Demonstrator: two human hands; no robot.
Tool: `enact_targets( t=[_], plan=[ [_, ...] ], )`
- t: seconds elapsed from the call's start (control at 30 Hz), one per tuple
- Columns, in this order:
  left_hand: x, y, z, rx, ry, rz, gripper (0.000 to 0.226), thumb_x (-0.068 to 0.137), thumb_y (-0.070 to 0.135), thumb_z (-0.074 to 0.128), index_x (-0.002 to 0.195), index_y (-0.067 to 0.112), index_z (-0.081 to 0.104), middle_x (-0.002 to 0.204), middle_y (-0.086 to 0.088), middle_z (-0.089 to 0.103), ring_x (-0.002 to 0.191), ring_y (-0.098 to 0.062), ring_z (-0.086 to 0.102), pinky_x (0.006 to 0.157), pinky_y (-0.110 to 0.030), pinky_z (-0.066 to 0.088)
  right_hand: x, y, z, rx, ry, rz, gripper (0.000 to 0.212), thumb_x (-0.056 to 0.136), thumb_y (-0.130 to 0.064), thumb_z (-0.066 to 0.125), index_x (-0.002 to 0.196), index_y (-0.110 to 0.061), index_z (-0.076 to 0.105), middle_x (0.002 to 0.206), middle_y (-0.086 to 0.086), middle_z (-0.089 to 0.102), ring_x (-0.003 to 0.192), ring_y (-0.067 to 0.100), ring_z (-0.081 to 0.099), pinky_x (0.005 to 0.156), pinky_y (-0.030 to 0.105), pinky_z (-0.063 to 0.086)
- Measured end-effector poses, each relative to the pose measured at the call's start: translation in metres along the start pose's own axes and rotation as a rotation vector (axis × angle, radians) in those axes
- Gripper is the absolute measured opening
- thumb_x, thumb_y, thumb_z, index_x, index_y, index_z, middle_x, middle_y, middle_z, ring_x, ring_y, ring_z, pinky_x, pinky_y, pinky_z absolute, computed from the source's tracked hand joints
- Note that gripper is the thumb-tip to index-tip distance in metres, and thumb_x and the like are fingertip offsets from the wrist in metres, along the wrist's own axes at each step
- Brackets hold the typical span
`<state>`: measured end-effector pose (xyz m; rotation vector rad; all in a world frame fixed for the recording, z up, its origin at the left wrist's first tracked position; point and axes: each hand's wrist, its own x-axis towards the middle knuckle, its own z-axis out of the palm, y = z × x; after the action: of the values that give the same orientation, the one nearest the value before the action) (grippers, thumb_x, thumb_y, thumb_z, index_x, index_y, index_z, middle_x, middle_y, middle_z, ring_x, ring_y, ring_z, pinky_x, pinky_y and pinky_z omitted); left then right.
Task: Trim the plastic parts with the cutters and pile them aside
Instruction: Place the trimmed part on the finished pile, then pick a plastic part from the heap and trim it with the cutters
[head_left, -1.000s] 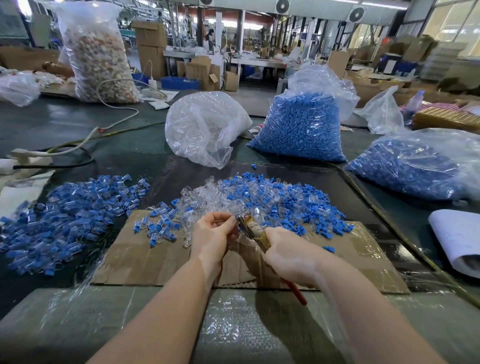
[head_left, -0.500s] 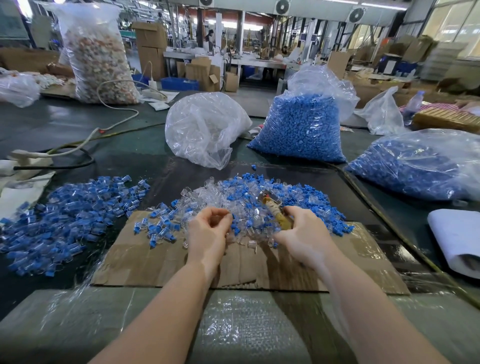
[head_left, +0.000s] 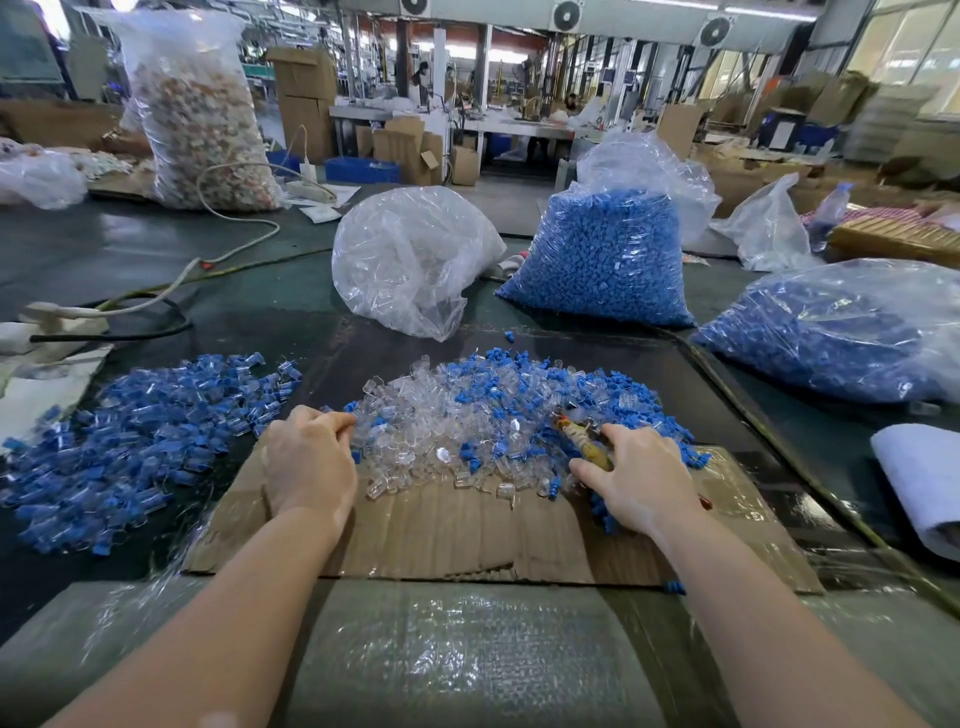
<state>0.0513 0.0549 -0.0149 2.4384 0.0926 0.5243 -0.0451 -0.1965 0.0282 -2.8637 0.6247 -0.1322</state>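
Observation:
A loose heap of clear and blue plastic parts lies on a cardboard sheet in front of me. My right hand grips the cutters, whose yellowish head pokes into the heap's right side; a bit of red handle shows behind the wrist. My left hand sits at the heap's left edge with its fingers curled into the parts; what they hold is hidden. A spread pile of blue-and-clear parts lies to the left on the dark table.
Behind the heap stand a clear bag of clear parts and a tall bag of blue parts. Another bag of blue parts lies at right, above a white roll. Cables cross the far left.
Both hands have moved apart and forward from a joint position over the cardboard. The left went left to the heap's edge, the right swung the cutters out to the heap's right side.

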Motion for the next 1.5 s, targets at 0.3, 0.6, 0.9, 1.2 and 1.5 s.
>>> enact_targets(
  t=[0.3,0.6,0.9,1.2,1.5],
  plan=[
    [-0.043,0.052,0.008,-0.257,-0.218,0.350,0.019,0.087,0.017,0.060,0.105,0.016,0.067,0.097,0.003,0.060,0.090,-0.007,0.046,0.078,-0.014,0.035,0.006,-0.001,0.007,-0.083,0.009,-0.024,0.058,0.090,-0.052,0.051,0.140,-0.025,0.037,0.132,0.007,0.044,0.125,0.027,0.038,0.100,0.039,0.035],
    [-0.071,0.067,0.024,-0.245,-0.415,0.557,0.030,0.082,0.041,0.066,0.103,0.019,0.063,0.087,0.013,0.046,0.082,-0.006,0.049,0.078,-0.020,0.044,-0.011,-0.016,0.013,-0.073,0.225,-0.298,0.025,0.086,-0.048,0.058,0.102,-0.029,0.058,0.103,-0.009,0.060,0.102,0.014,0.050,0.086,0.033,0.030],
    [-0.068,0.065,0.029,-0.261,-0.346,0.481,0.019,0.087,0.015,0.063,0.105,0.018,0.068,0.096,0.006,0.062,0.089,-0.008,0.055,0.084,-0.016,0.042,-0.012,-0.031,0.031,-0.181,0.221,-0.312,0.017,0.095,-0.018,0.042,0.097,-0.025,0.058,0.100,-0.004,0.065,0.099,0.019,0.054,0.096,0.034,0.033],
    [-0.066,0.062,0.027,-0.360,-0.357,0.375,0.010,0.085,0.016,0.066,0.095,0.016,0.069,0.093,0.003,0.066,0.085,-0.008,0.057,0.081,-0.014,0.041,-0.014,-0.041,0.052,-0.088,0.324,-0.206,0.015,0.095,-0.013,0.039,0.102,-0.021,0.050,0.110,-0.001,0.055,0.104,0.020,0.049,0.088,0.034,0.033],
    [-0.067,0.059,0.027,-0.435,-0.400,0.304,0.013,0.086,0.013,0.063,0.081,0.025,0.061,0.077,0.010,0.064,0.075,-0.008,0.059,0.070,-0.016,0.044,-0.021,-0.041,0.055,-0.034,0.371,-0.200,0.008,0.092,-0.014,0.052,0.096,-0.017,0.058,0.099,0.001,0.062,0.094,0.022,0.056,0.081,0.035,0.037]
  ],
)
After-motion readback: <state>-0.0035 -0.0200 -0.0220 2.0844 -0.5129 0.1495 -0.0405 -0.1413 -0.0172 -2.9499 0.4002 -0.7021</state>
